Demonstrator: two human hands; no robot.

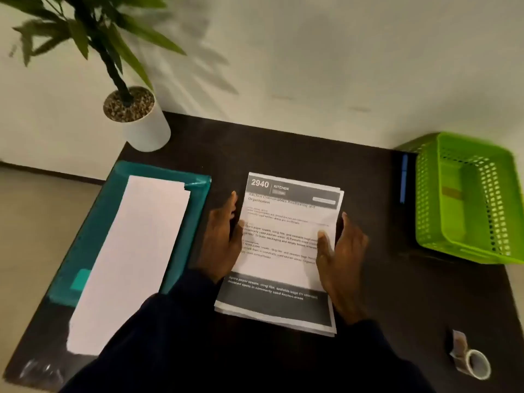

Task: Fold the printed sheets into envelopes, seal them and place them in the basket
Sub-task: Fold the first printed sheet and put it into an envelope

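- Stack of white printed sheets with dark header and footer bands [286, 256]: lies flat at the centre of the dark tabletop [283, 146], with the header "2940 KITCHEN" at the far end. The sheet edges are slightly offset at the near right corner.
- Left hand [221, 239]: set against the left edge of the stack. The fingers are straight and together, pointing to the far side, and the thumb tip rests on the top sheet. Nothing is pinched.
- Right hand [340, 259]: set against the right edge of the stack in mirror position. The fingers are extended and the thumb lies on the top sheet. Nothing is pinched.
- Both forearms are in dark sleeves [158, 336].
- Bright green perforated plastic basket [425, 194]: at the far right of the tabletop, well apart from the stack. A small brown patch shows on its floor.
- Blue pen [404, 180]: just left of the basket.
- Roll of brown adhesive tape [473, 361]: at the near right.
- Teal plastic folder [113, 217]: to the left of the stack, bearing long plain white paper pieces [136, 256].
- Green plant in a white cylindrical pot [144, 129]: at the far left corner.
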